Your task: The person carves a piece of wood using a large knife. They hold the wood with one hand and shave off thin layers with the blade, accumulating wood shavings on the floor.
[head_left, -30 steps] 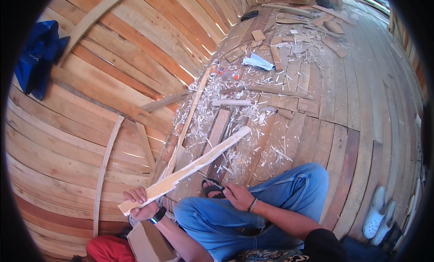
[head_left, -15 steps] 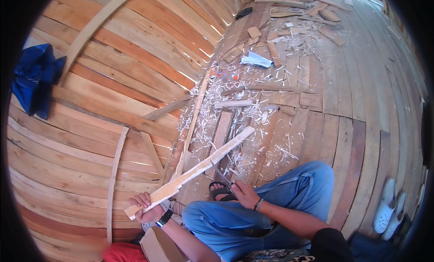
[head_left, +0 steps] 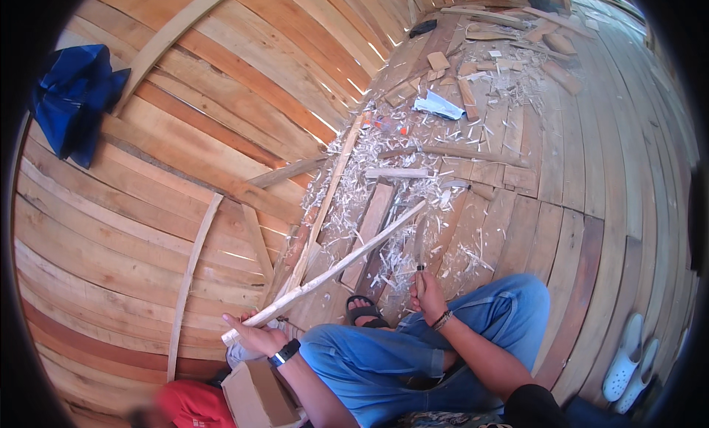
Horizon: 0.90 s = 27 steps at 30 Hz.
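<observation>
A long pale strip of wood slants up and to the right in front of me, its edge rough from cutting. My left hand, with a dark watch on the wrist, is closed around its lower end. My right hand grips the handle of a knife, whose blade points away from me, close to the strip's far end. Whether the blade touches the wood I cannot tell. A sandalled foot rests on the boards between my hands, below the strip.
Wood shavings cover the floor by the plank wall. A short thick board lies under the strip; offcuts are scattered farther off. A cardboard box stands beside my left arm, and white clogs sit at the right.
The knife has swung from across the strip's middle to point upward near its far end. My right hand moved up and right; the strip has rolled, showing a narrower side.
</observation>
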Tool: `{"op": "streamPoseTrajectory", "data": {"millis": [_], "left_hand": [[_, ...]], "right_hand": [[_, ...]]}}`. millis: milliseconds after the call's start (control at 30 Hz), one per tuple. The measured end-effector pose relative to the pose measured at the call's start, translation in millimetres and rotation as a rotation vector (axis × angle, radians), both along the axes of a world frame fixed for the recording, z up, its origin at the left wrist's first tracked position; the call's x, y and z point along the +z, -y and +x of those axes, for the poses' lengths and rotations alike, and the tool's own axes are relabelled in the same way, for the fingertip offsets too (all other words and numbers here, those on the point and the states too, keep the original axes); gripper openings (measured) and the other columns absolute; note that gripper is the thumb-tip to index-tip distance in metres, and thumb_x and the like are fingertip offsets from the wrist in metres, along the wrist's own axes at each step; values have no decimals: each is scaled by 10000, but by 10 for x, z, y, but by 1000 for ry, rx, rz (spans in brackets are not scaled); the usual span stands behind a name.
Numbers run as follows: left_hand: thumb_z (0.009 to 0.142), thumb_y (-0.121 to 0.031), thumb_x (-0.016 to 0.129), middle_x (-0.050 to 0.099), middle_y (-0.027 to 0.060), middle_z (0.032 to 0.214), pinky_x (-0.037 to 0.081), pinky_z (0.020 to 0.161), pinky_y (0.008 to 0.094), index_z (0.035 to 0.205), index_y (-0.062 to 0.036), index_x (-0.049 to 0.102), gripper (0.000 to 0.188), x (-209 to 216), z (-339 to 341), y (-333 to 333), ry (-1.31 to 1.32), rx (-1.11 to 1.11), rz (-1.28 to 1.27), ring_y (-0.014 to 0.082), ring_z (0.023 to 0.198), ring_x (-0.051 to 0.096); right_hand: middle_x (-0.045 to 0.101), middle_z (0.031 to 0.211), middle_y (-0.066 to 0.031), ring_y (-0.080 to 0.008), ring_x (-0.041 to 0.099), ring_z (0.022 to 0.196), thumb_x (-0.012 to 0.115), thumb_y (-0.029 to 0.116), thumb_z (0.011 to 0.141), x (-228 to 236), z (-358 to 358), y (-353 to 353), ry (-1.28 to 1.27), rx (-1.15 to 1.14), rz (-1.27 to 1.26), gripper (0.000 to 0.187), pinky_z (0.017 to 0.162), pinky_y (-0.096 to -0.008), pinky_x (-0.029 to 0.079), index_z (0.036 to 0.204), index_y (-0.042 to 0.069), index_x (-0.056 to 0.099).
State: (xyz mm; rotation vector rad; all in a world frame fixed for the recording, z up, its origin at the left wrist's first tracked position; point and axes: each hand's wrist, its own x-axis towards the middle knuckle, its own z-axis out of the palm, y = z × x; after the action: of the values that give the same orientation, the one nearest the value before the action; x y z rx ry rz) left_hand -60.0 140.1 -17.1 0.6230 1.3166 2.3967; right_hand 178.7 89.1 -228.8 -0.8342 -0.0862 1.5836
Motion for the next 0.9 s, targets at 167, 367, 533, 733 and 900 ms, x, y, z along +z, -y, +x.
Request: {"op": "streamPoseTrajectory", "data": {"millis": [167,367,533,733,900], "left_hand": [[775,-483,673,404,17,674,384,658,301,737,-124,429,436,-103,-867,-431,225,-35,80,140,672,426],[740,-556,666,435,9,759,396,794,369,761,-132,434,484,8,-1448,-620,262,-88,41,147,772,433],[779,-529,638,486,-35,665,405,848,412,763,-162,457,410,-109,-1533,-659,468,-194,32,152,723,486],[803,-501,626,497,-46,634,414,825,453,727,-176,467,370,-775,-1255,-715,560,-256,-132,143,676,500],[816,-501,605,471,-6,685,406,748,395,777,-129,469,398,-1217,-1536,-895,496,-300,-221,165,712,464]], "right_hand": [[423,591,-17,-113,372,402,329,418,951,51,61,-30,-126,-65,-8,353,325,-243,272,874,98,457],[433,602,-9,-105,394,394,428,345,943,92,53,-48,64,-91,91,266,316,-250,282,857,94,442],[541,865,-53,-153,572,732,520,191,914,250,211,-107,331,-262,358,152,559,-279,493,927,57,449],[532,1037,-73,-232,553,1052,578,93,872,424,582,-207,232,-447,495,198,848,-395,510,986,56,421],[533,921,-49,-173,591,864,581,4,847,282,563,-180,253,-455,497,208,797,-374,532,942,62,405]]}}
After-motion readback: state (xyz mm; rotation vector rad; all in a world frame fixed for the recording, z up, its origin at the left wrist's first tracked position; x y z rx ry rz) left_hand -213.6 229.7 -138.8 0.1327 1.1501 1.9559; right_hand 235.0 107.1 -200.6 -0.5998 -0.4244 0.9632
